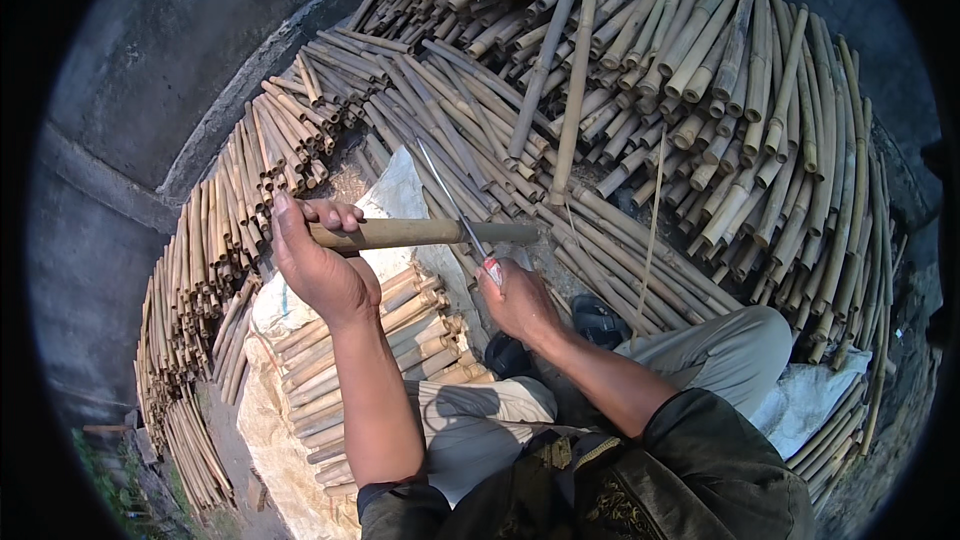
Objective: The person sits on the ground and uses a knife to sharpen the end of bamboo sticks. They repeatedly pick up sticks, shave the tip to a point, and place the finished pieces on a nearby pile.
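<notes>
The left hand grips a bamboo stick, fingers closed around its end, holding it level above the lap. The right hand is clenched on a knife whose blade crosses the stick. Bamboo piles lie around.
</notes>
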Action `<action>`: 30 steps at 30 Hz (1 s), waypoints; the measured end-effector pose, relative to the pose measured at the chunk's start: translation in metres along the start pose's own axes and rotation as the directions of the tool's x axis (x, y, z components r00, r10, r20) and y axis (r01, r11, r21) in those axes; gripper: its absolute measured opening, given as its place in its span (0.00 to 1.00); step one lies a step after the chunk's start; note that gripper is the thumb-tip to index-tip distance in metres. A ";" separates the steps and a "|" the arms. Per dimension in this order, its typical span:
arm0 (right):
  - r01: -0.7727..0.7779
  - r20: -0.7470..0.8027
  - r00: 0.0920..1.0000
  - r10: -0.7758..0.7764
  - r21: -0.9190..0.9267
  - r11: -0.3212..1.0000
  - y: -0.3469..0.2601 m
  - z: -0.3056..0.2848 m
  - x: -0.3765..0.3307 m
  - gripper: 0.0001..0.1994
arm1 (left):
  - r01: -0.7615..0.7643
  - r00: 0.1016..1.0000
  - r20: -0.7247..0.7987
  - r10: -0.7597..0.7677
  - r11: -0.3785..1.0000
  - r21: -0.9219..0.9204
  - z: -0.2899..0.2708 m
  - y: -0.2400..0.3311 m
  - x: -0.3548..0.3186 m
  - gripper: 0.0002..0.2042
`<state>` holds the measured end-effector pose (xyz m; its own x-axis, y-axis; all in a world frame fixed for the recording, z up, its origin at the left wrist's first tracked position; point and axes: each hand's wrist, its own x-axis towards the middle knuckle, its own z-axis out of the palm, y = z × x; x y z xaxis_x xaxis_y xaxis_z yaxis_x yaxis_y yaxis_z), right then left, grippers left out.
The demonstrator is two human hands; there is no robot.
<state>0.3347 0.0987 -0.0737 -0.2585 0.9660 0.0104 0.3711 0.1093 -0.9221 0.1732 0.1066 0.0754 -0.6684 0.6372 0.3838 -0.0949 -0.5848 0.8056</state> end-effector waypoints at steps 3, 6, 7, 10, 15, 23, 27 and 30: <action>0.027 0.006 1.000 -0.028 0.093 0.995 0.001 -0.001 -0.003 0.16 | 0.029 1.000 -0.004 -0.030 0.999 -0.029 0.001 0.001 -0.001 0.17; 0.014 0.019 1.000 -0.015 0.043 0.999 0.011 0.002 -0.005 0.17 | 0.036 0.999 -0.010 -0.037 0.999 -0.016 -0.001 0.000 -0.003 0.18; 0.034 0.042 0.999 -0.035 0.017 0.999 0.014 0.003 -0.003 0.17 | 0.037 0.998 0.044 -0.035 0.999 -0.040 -0.002 0.000 -0.003 0.18; -0.217 -0.040 0.976 0.214 -0.145 0.965 0.023 0.000 0.001 0.17 | 0.037 0.999 -0.033 -0.039 0.998 -0.043 -0.005 0.002 0.002 0.19; 0.028 0.059 0.998 -0.033 0.079 0.997 0.016 -0.006 0.000 0.20 | 0.064 0.992 0.117 -0.055 0.995 -0.073 -0.008 0.003 0.002 0.20; -0.016 0.073 0.997 0.016 0.007 1.000 0.004 -0.005 0.007 0.18 | 0.096 0.979 0.188 -0.079 0.992 -0.083 -0.013 0.004 0.006 0.21; -0.125 0.084 0.988 0.133 -0.090 0.988 0.030 0.002 0.009 0.20 | 0.102 0.975 0.206 -0.086 0.993 -0.067 -0.017 0.003 0.006 0.20; -0.253 0.092 0.958 0.271 -0.173 0.952 0.045 -0.003 0.011 0.20 | 0.052 0.986 0.166 -0.020 0.980 -0.193 -0.017 -0.002 0.009 0.17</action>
<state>0.3515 0.1151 -0.1134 -0.2293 0.9335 -0.2757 0.5730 -0.0995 -0.8135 0.1554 0.1048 0.0698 -0.5349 0.7230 0.4373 -0.2705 -0.6368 0.7220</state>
